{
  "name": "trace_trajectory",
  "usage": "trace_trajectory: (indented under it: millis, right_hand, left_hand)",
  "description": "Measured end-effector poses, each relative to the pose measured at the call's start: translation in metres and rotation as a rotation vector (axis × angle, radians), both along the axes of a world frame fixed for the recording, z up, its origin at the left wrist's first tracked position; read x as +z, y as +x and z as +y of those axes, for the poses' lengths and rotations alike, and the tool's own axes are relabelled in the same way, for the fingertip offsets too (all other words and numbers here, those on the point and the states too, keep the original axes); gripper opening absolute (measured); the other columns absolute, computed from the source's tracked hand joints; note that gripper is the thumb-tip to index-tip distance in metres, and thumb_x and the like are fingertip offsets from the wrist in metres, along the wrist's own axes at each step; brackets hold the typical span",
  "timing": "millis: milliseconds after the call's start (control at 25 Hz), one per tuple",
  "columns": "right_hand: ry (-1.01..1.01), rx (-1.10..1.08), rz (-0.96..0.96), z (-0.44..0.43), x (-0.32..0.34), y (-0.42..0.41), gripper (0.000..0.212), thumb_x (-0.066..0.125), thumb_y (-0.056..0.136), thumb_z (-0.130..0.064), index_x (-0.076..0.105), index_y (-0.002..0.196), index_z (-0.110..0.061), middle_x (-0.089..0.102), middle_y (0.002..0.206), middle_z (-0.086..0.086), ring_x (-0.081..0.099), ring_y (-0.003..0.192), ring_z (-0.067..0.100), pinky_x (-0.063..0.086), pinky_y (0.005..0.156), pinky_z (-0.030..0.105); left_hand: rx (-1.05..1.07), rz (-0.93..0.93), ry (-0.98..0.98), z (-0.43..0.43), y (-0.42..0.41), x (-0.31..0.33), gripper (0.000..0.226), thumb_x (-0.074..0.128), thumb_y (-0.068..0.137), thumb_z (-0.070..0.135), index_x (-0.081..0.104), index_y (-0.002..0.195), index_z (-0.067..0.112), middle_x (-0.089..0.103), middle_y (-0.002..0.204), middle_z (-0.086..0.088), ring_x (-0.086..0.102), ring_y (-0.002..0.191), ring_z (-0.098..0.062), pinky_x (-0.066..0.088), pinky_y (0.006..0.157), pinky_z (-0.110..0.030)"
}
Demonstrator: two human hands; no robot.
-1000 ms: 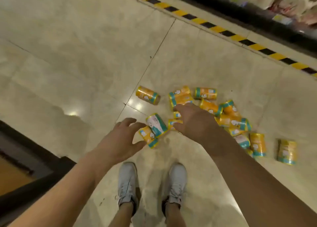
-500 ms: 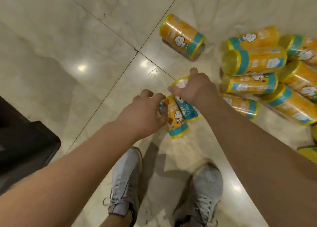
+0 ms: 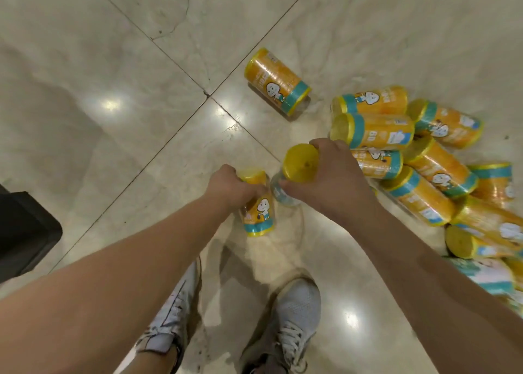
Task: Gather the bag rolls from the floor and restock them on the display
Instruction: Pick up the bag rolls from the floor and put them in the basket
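A glossy beige marble-tile floor (image 3: 113, 62) bears a heap of yellow-orange plastic bag rolls (image 3: 433, 175) at the right, with a lone roll (image 3: 276, 80) apart. Close together, the right hand (image 3: 331, 181) grips an upended roll (image 3: 301, 162) and the left hand (image 3: 229, 188) grips a second roll (image 3: 259, 212).

Glossy beige marble floor tiles (image 3: 119, 62), light glints

We can read only one mark: the digits "80", we think, on the label of a yellow bag roll (image 3: 373, 131). The printing on the other rolls (image 3: 441, 175) is too blurred for us to read.
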State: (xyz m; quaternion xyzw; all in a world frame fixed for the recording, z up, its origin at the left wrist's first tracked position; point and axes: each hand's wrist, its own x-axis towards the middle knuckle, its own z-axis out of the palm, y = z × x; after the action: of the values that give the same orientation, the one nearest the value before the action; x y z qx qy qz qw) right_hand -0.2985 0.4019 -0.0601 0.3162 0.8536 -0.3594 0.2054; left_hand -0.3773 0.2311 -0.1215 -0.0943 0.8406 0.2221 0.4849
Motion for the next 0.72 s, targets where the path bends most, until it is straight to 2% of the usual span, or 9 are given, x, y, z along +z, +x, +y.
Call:
trace_trajectory:
  millis: [80,200,280,400,480,520,560,640,720]
  right_hand:
    - [0.020,-0.008,0.073,0.005,0.035,0.007,0.088,0.086,0.067,-0.049,0.047,0.140,-0.022,0.042,0.133,-0.002,0.049,0.116,0.013,0.035,0.087,0.024]
    - [0.059,-0.019,0.180,0.012,0.122,0.002,0.083,0.087,0.065,-0.044,0.049,0.137,-0.027,0.042,0.131,-0.007,0.046,0.110,0.003,0.036,0.086,0.021]
    - [0.084,0.006,0.246,0.015,0.191,-0.005,0.083,0.088,0.064,-0.042,0.050,0.136,-0.027,0.044,0.129,-0.009,0.044,0.108,-0.001,0.040,0.088,0.024]
    - [0.118,0.035,0.323,0.020,0.339,-0.030,0.085,0.087,0.063,-0.043,0.049,0.138,-0.029,0.043,0.131,-0.010,0.047,0.114,0.003,0.045,0.096,0.029]
    - [0.135,0.077,0.355,0.024,0.452,-0.044,0.087,0.086,0.064,-0.047,0.047,0.141,-0.033,0.042,0.132,-0.010,0.044,0.114,-0.001,0.039,0.098,0.013]
    - [0.149,0.091,0.381,0.023,0.509,-0.048,0.088,0.087,0.065,-0.047,0.047,0.142,-0.032,0.043,0.130,-0.010,0.041,0.111,-0.004,0.030,0.095,0.001]
    - [0.173,0.111,0.406,0.022,0.564,-0.054,0.088,0.087,0.065,-0.047,0.047,0.142,-0.032,0.043,0.129,-0.010,0.039,0.110,-0.006,0.024,0.091,-0.004]
    - [0.204,0.185,0.450,0.015,0.654,-0.060,0.091,0.085,0.064,-0.051,0.047,0.144,-0.031,0.045,0.129,-0.009,0.042,0.119,0.000,0.028,0.099,0.003]
    - [0.266,0.249,0.516,-0.001,0.739,-0.056,0.094,0.081,0.063,-0.058,0.045,0.146,-0.031,0.046,0.131,-0.008,0.044,0.126,0.007,0.038,0.107,0.025]
  left_hand:
    - [-0.123,0.133,0.106,-0.002,-0.006,0.043,0.088,0.087,0.048,0.039,0.051,0.124,0.015,0.053,0.119,-0.005,0.057,0.103,-0.019,0.051,0.076,-0.031]
    - [-0.228,0.350,0.270,-0.012,-0.027,0.147,0.079,0.091,0.063,0.020,0.051,0.130,0.022,0.046,0.126,0.001,0.042,0.105,-0.004,0.035,0.083,-0.018]
    - [-0.236,0.420,0.350,-0.016,-0.048,0.226,0.076,0.092,0.063,0.020,0.053,0.129,0.027,0.052,0.125,0.006,0.049,0.107,-0.004,0.040,0.086,-0.021]
    - [-0.303,0.515,0.465,-0.021,-0.089,0.389,0.074,0.094,0.064,0.026,0.055,0.126,0.035,0.058,0.115,0.020,0.055,0.106,0.003,0.048,0.088,-0.021]
    - [-0.365,0.584,0.516,-0.026,-0.108,0.503,0.076,0.094,0.063,0.028,0.055,0.128,0.036,0.058,0.116,0.023,0.054,0.108,0.007,0.050,0.090,-0.020]
    - [-0.385,0.612,0.535,-0.031,-0.114,0.559,0.078,0.094,0.063,0.028,0.055,0.130,0.037,0.057,0.118,0.023,0.055,0.108,0.006,0.050,0.089,-0.019]
    - [-0.401,0.649,0.555,-0.037,-0.120,0.611,0.079,0.094,0.063,0.027,0.055,0.131,0.038,0.057,0.120,0.022,0.055,0.109,0.005,0.050,0.088,-0.017]
    - [-0.413,0.705,0.600,-0.049,-0.123,0.693,0.080,0.093,0.064,0.025,0.054,0.132,0.040,0.058,0.124,0.019,0.057,0.111,0.003,0.050,0.088,-0.015]
    - [-0.426,0.752,0.669,-0.067,-0.117,0.771,0.080,0.094,0.065,0.025,0.055,0.133,0.042,0.060,0.126,0.018,0.059,0.112,-0.001,0.051,0.092,-0.020]
